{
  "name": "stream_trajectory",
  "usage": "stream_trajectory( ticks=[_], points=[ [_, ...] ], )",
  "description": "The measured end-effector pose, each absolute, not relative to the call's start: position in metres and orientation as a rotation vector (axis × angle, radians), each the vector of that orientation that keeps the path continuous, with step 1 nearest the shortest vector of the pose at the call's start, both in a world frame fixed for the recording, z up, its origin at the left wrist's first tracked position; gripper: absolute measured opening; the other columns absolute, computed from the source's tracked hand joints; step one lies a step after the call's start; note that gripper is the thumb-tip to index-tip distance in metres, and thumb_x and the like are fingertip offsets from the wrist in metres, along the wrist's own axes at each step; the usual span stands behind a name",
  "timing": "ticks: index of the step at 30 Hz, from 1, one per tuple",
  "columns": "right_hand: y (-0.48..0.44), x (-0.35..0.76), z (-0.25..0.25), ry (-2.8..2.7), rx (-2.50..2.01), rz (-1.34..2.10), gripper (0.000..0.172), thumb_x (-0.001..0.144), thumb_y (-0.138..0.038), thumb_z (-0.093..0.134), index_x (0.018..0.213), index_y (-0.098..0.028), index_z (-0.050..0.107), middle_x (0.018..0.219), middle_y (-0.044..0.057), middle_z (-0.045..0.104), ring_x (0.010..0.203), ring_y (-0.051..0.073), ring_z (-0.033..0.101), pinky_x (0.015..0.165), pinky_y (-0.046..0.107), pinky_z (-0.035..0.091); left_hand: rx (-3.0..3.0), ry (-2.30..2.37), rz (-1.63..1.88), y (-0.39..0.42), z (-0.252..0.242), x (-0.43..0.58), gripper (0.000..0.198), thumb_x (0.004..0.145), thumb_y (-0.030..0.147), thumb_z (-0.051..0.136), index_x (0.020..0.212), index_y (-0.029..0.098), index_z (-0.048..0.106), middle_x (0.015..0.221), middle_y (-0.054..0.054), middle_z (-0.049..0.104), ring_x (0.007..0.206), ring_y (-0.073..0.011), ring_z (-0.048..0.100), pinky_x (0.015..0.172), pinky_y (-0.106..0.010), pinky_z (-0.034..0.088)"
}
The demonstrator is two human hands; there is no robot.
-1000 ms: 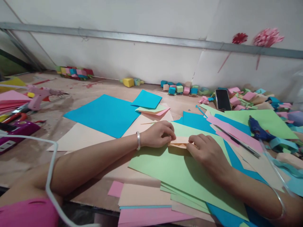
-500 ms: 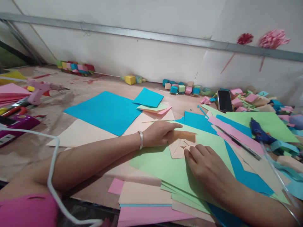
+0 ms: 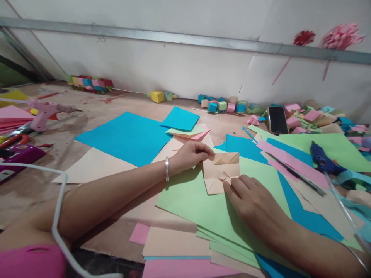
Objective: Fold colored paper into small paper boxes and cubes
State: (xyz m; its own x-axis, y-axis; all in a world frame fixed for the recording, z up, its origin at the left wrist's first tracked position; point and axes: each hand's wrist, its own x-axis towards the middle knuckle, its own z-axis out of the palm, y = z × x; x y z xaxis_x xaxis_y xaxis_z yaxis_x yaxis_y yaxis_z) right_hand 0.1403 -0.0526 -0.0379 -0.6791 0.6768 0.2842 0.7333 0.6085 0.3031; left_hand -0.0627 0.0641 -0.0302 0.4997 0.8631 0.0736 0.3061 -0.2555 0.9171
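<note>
A small square of folded peach paper, with creases and flaps, lies on light green sheets. My left hand is closed at its upper left corner, thumb and forefinger pinching the edge. At the lower right edge my right hand is closed too, its thumb and fingertips on a flap of the paper. Part of that flap is hidden under the right fingertips. Beyond the left hand lie a large blue sheet and a smaller folded blue sheet.
A blue glue gun, a craft knife and a phone lie to the right, near heaped paper pieces. On the left are a pink glue gun and a white cable. Small paper cubes line the wall.
My left hand has drawn back from pressing over the paper to pinching its upper left corner. The upper flap now shows folded down. The right hand stays nearly in place.
</note>
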Motion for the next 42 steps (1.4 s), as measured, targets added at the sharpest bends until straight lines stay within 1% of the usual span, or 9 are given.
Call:
stream_trajectory(
  ticks=[5, 8, 12, 16, 25, 30, 35, 38, 42],
  points=[
    [-0.047, 0.14, -0.039, -2.597, -1.199, -0.545, 0.022, 0.082, 0.001, 0.051, 0.09, -0.01, 0.068, 0.103, 0.018, 0.061, 0.082, 0.025, 0.05, 0.065, 0.034, 0.037, 2.102, 0.899, 0.832, 0.068, -0.034, -0.065, 0.031, 0.073, -0.002, 0.046, 0.081, 0.013, 0.072, 0.085, -0.006, 0.071, 0.081, -0.0148, 0.063, 0.071, -0.025, 0.05],
    [-0.044, 0.141, -0.039, -2.545, -1.226, -0.597, 0.022, 0.083, 0.0, 0.049, 0.089, -0.009, 0.068, 0.116, 0.023, 0.058, 0.081, 0.025, 0.05, 0.064, 0.034, 0.038, 2.231, 0.856, 0.821, 0.068, -0.036, -0.065, 0.043, 0.066, -0.007, 0.039, 0.084, 0.014, 0.073, 0.087, -0.006, 0.07, 0.082, -0.0153, 0.062, 0.071, -0.026, 0.05],
    [-0.039, 0.143, -0.039, -2.537, -1.307, -0.6, 0.022, 0.086, -0.005, 0.048, 0.088, -0.012, 0.068, 0.113, 0.021, 0.06, 0.08, 0.025, 0.05, 0.065, 0.034, 0.038, 2.269, 0.837, 0.82, 0.066, -0.037, -0.065, 0.051, 0.063, -0.009, 0.036, 0.088, 0.016, 0.073, 0.088, -0.005, 0.069, 0.081, -0.014, 0.062, 0.07, -0.024, 0.05],
    [-0.036, 0.145, -0.04, -2.537, -1.367, -0.568, 0.022, 0.084, -0.004, 0.049, 0.088, -0.015, 0.069, 0.113, 0.017, 0.062, 0.085, 0.026, 0.052, 0.069, 0.035, 0.038, 2.255, 0.877, 0.806, 0.066, -0.037, -0.065, 0.049, 0.066, -0.009, 0.037, 0.09, 0.016, 0.072, 0.09, -0.004, 0.07, 0.084, -0.0145, 0.063, 0.073, -0.025, 0.05],
    [-0.035, 0.149, -0.042, -2.588, -1.628, -0.483, 0.03, 0.085, -0.003, 0.046, 0.105, -0.015, 0.065, 0.123, 0.018, 0.058, 0.094, 0.027, 0.056, 0.072, 0.035, 0.038, 2.415, 0.881, 0.697, 0.066, -0.039, -0.067, 0.042, 0.073, -0.003, 0.043, 0.093, 0.017, 0.074, 0.089, -0.006, 0.065, 0.081, -0.016, 0.06, 0.067, -0.025, 0.047],
    [-0.03, 0.151, -0.037, -2.606, -1.605, -0.417, 0.033, 0.085, -0.003, 0.047, 0.111, -0.016, 0.063, 0.121, 0.018, 0.057, 0.093, 0.025, 0.053, 0.073, 0.033, 0.039, 2.418, 0.916, 0.69, 0.067, -0.04, -0.067, 0.043, 0.073, -0.003, 0.042, 0.093, 0.018, 0.074, 0.09, -0.006, 0.065, 0.084, -0.017, 0.06, 0.068, -0.026, 0.048],
    [-0.025, 0.154, -0.04, -2.638, -1.496, -0.427, 0.04, 0.088, -0.01, 0.049, 0.124, -0.024, 0.056, 0.11, 0.013, 0.059, 0.09, 0.023, 0.05, 0.074, 0.033, 0.037, 2.408, 0.888, 0.717, 0.068, -0.041, -0.067, 0.044, 0.073, -0.003, 0.042, 0.094, 0.019, 0.073, 0.089, -0.005, 0.065, 0.082, -0.016, 0.06, 0.069, -0.026, 0.047],
    [-0.023, 0.156, -0.042, -2.651, -1.501, -0.461, 0.04, 0.087, -0.009, 0.049, 0.125, -0.022, 0.056, 0.108, 0.013, 0.06, 0.09, 0.023, 0.05, 0.075, 0.033, 0.037, 2.419, 0.882, 0.721, 0.068, -0.041, -0.067, 0.046, 0.072, -0.005, 0.041, 0.094, 0.019, 0.073, 0.09, -0.004, 0.065, 0.081, -0.0152, 0.06, 0.068, -0.025, 0.047],
    [-0.023, 0.156, -0.042, -2.662, -1.55, -0.544, 0.045, 0.087, -0.006, 0.047, 0.131, -0.012, 0.051, 0.119, 0.018, 0.057, 0.093, 0.024, 0.051, 0.073, 0.033, 0.036, 2.415, 0.878, 0.729, 0.067, -0.04, -0.067, 0.044, 0.071, -0.004, 0.042, 0.093, 0.018, 0.073, 0.089, -0.004, 0.065, 0.081, -0.0148, 0.06, 0.068, -0.024, 0.046]
  ],
)
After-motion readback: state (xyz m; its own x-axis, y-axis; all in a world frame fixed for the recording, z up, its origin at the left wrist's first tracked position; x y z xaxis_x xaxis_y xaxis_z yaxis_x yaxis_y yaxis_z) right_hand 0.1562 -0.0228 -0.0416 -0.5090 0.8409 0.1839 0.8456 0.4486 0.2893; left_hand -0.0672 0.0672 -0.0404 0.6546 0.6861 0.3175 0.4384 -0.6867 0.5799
